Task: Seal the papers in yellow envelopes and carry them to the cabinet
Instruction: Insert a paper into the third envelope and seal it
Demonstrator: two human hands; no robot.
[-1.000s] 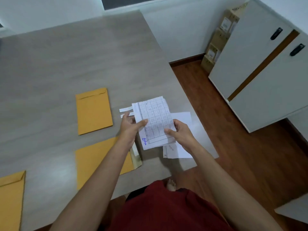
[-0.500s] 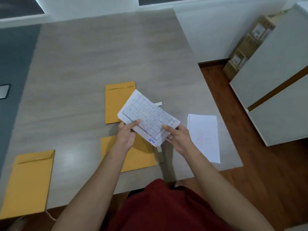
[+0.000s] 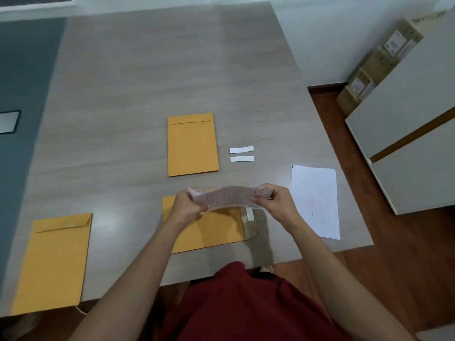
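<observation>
Table edges: I'm seeing the table (image 3: 152, 77) running wide, the near edge at the person's waist, the right edge dropping to wood floor; the far half is lying open.
Left envelope (image 3: 55, 262): lying flat at the near left corner, flap at the far end, its bottom reaching the table edge.
Far envelope (image 3: 192, 145): lying flat mid-table, flap shut, well apart from the others.
Left hand (image 3: 183, 206): pinching the left end of the paper stack (image 3: 234, 196), fingers pressed on it.
Paper stack look: gridded sheets, blurred, bowing upward between both hands, hovering over the open envelope (image 3: 211, 230).
Open envelope: lying sideways under the hands, flap spread at its right end.
Strips (image 3: 241, 153): two white ones, lying parallel, just right of the far envelope.
Right hand (image 3: 277, 201): pinching the stack's right end.
Loose sheets (image 3: 317, 200): lying white near the right edge, red marks showing.
Cabinet (image 3: 408, 134): standing right, across the floor gap.
Count: I'm counting three envelopes, two strips, one held stack.
</observation>
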